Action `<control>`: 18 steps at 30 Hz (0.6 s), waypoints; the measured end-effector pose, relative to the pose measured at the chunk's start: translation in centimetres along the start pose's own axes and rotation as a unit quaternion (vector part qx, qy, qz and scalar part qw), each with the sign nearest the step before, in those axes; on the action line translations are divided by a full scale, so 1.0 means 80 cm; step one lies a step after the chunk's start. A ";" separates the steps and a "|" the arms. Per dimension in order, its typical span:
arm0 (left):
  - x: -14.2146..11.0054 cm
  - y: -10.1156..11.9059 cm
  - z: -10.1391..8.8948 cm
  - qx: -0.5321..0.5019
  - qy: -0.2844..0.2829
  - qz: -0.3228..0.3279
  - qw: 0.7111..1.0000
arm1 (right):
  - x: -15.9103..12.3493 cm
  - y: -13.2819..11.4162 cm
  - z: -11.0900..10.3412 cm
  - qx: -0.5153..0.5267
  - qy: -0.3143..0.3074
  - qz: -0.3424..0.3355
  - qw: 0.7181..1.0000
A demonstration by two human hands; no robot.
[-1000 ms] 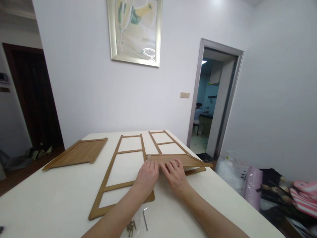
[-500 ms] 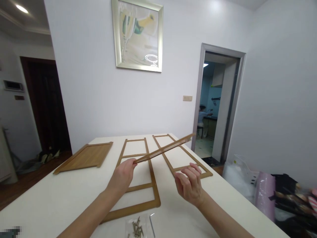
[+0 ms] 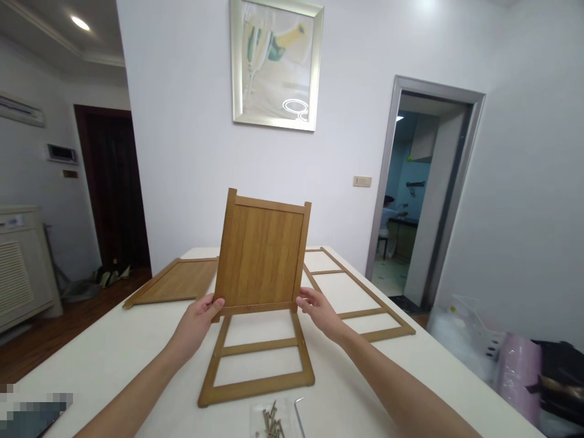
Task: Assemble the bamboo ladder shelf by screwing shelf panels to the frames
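Both hands hold up a square wooden panel (image 3: pixel 264 255) by its lower corners, its slatted face turned toward me. My left hand (image 3: pixel 197 321) pinches the lower left corner with the thumb in front. At the lower right edge, my right hand (image 3: pixel 322 313) has its thumb and fingers closed on the frame. Below the panel a ladder-like wooden frame (image 3: pixel 262 386) lies flat, its far part hidden behind the panel. A second such frame (image 3: pixel 387 334) lies to the right. Another wooden panel (image 3: pixel 171 283) rests on the table at the left.
The white table (image 3: pixel 128 377) carries a clear bag of screws (image 3: pixel 272 423) and a hex key (image 3: pixel 300 417) near its front edge. Wrapped bundles (image 3: pixel 515 377) stand on the right. A person (image 3: pixel 387 216) is visible through the doorway beyond.
The panel has turned from nearly edge-on to face me, upright. My right hand has gone from touching nothing to gripping its right edge. The view has shifted left.
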State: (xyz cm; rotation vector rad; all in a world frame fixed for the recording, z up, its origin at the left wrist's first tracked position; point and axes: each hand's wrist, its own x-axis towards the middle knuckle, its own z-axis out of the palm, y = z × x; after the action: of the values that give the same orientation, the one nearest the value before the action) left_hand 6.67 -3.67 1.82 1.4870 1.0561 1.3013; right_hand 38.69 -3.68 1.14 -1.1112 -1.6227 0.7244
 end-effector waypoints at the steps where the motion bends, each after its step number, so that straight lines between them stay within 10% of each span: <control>1: 0.002 -0.006 -0.001 -0.026 -0.010 -0.015 1.000 | 0.003 0.002 0.004 0.012 -0.007 0.005 1.000; 18: 0.000 -0.041 -0.013 -0.074 -0.075 -0.152 0.983 | -0.012 0.048 0.026 0.134 -0.022 0.091 0.987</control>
State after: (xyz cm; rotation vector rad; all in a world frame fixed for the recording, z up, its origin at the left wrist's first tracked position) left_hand 5.47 -2.74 -1.30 1.2370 1.0187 1.0140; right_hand 38.02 -2.90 -3.24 -1.0597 -1.4210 1.0603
